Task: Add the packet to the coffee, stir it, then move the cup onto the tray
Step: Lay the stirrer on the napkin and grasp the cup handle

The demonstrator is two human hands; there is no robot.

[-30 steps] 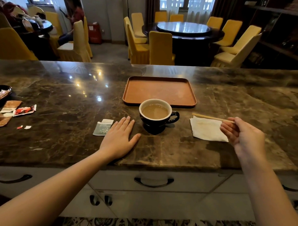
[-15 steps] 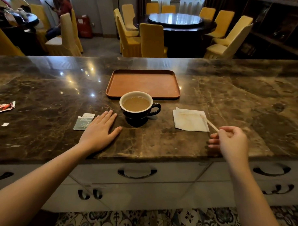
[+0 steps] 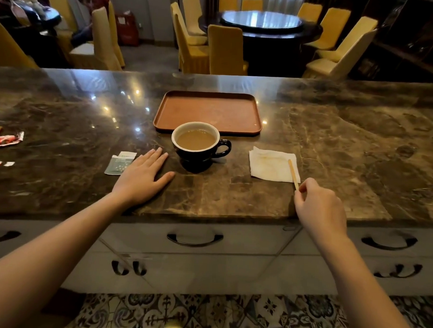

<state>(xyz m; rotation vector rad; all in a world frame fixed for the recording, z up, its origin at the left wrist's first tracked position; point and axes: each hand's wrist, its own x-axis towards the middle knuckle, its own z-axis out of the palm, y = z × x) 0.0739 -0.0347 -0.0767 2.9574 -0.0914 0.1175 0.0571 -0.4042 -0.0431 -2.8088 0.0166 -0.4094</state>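
Cup [image 3: 198, 148] near tray [image 3: 208, 112]: ceramic, probably heavy, full, spill-prone; best gripped by handle. Left hand [image 3: 141, 178] flat, empty; right hand [image 3: 320, 206] pinching stirrer [image 3: 293, 174].

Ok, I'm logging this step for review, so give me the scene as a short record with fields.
cup: on the counter, just in front of the tray, handle to the right, holds light brown coffee
tray: bare
packet: flat on the counter beside the left hand
left hand: flat on the counter, holding nothing
right hand: pinching the stir stick
stir stick: lying over the napkin
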